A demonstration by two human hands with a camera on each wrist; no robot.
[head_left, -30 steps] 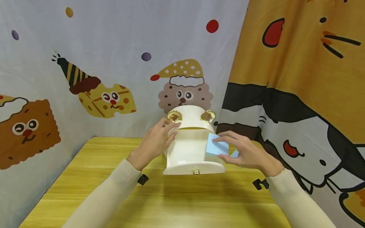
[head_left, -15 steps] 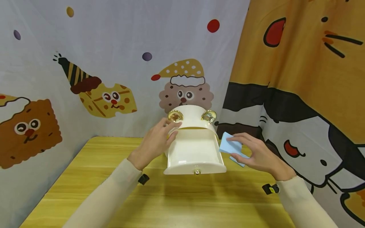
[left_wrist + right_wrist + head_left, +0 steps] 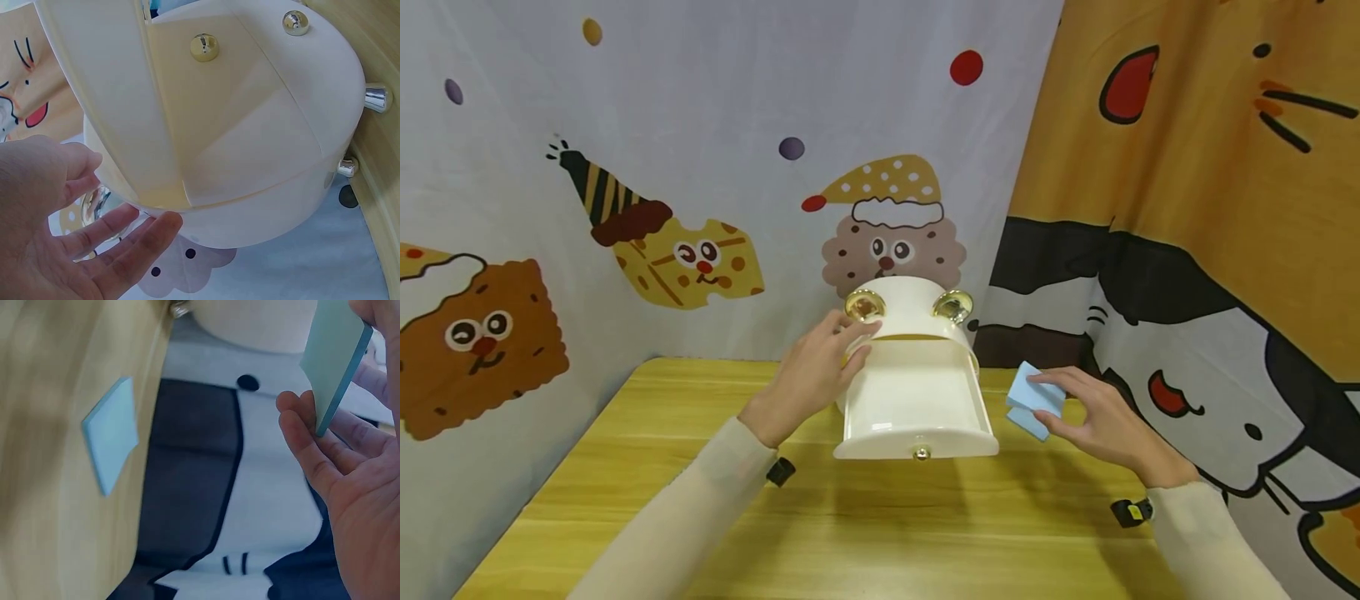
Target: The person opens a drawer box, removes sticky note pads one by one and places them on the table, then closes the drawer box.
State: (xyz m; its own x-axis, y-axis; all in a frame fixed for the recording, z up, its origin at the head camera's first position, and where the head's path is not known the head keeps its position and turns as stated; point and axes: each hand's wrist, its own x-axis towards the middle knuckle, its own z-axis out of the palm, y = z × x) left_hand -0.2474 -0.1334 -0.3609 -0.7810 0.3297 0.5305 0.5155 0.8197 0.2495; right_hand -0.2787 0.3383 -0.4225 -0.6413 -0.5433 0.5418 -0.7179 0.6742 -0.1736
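A white rounded drawer box [image 3: 910, 312] stands on the table, its top drawer [image 3: 917, 392] pulled out. No contents show inside that drawer. My left hand [image 3: 812, 375] is at the box's left side; in the left wrist view its fingertips [image 3: 165, 225] are at the rim of the body, loosely bent, gripping nothing. To the right of the box my right hand [image 3: 1097, 417] pinches a light blue square sticky note pad [image 3: 334, 356] between thumb and fingers, above the table. A second light blue pad [image 3: 115, 434] lies flat on the table beneath it.
Two gold-rimmed round ornaments [image 3: 953, 307] sit on top of the box. Gold ball knobs [image 3: 204, 47] mark its drawer fronts, and silver feet [image 3: 377, 97] support it. The wooden table [image 3: 880, 533] ends at a printed curtain [image 3: 700, 100] behind.
My right hand has moved right with its pad, from over the pulled-out drawer to above the second pad. My left hand stays at the box's side.
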